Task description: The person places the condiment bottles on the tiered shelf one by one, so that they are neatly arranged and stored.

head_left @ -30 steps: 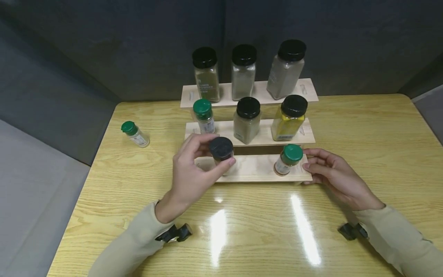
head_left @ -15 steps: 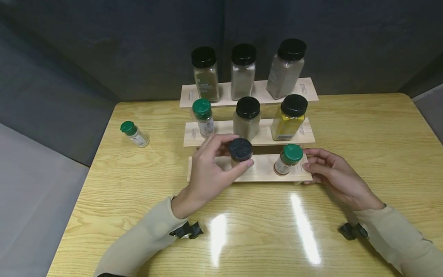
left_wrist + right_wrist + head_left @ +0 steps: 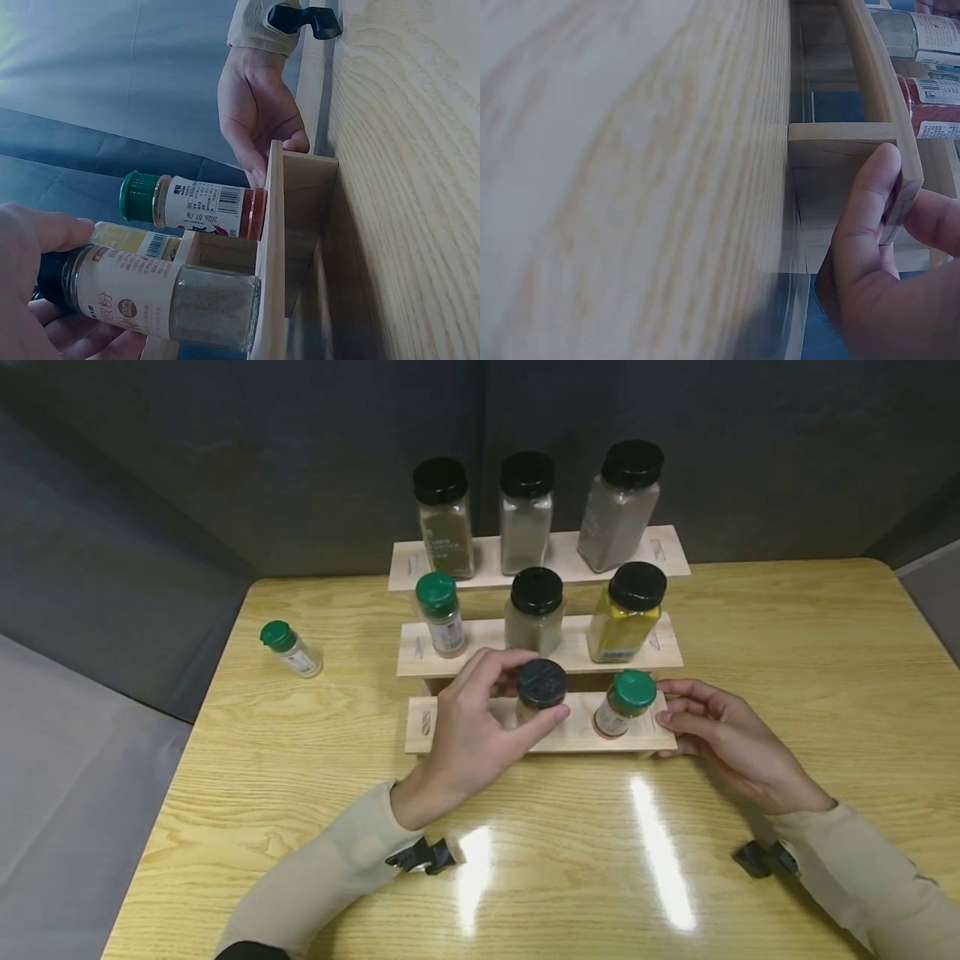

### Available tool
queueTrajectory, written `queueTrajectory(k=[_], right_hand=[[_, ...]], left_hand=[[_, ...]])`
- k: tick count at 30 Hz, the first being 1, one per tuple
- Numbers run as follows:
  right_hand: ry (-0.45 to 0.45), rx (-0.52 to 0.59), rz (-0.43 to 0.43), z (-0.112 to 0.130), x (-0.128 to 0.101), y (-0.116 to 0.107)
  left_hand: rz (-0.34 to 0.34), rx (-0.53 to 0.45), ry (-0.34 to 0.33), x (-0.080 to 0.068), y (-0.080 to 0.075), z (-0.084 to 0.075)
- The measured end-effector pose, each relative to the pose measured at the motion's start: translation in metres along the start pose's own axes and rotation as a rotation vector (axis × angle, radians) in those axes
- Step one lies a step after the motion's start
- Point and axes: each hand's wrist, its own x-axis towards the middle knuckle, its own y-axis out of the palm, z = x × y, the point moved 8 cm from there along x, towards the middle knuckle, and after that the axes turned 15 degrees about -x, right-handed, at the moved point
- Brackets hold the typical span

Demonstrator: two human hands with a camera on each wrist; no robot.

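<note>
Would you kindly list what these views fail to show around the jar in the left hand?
- Black-lidded glass spice jar: head view, left hand covers its base; seating unclear.
- Its label: left wrist view, print too small.
- Right hand: right wrist view, cut off by frame edge.
- Wooden stepped rack: underside hidden.

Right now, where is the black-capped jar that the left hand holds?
In the head view the jar stands on the rack's lowest step, near its middle, left of the green-capped bottle.
</note>
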Motion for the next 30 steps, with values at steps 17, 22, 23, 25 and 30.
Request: queueTrajectory(k=[17,22,23,25,30], right_hand=[[-0.009,-0.007,0.005,0.001,0.002,0.000],[0.009,-0.001,0.003,0.000,0.001,0.000],[0.013,0.002,0.002,-0.001,0.001,0.000],[0.011,0.001,0.002,-0.001,0.001,0.000],[0.010,0.008,0.002,-0.001,0.001,0.000]], left_hand=[[-0.014,0.060,-0.053,-0.004,0.000,0.003],[-0.037,0.057,-0.076,-0.009,-0.005,0.002],[-0.045,0.054,-0.073,-0.010,-0.006,0.001],[-0.060,0.055,-0.066,-0.013,-0.011,0.000],[-0.096,0.046,-0.022,-0.023,-0.024,-0.005]])
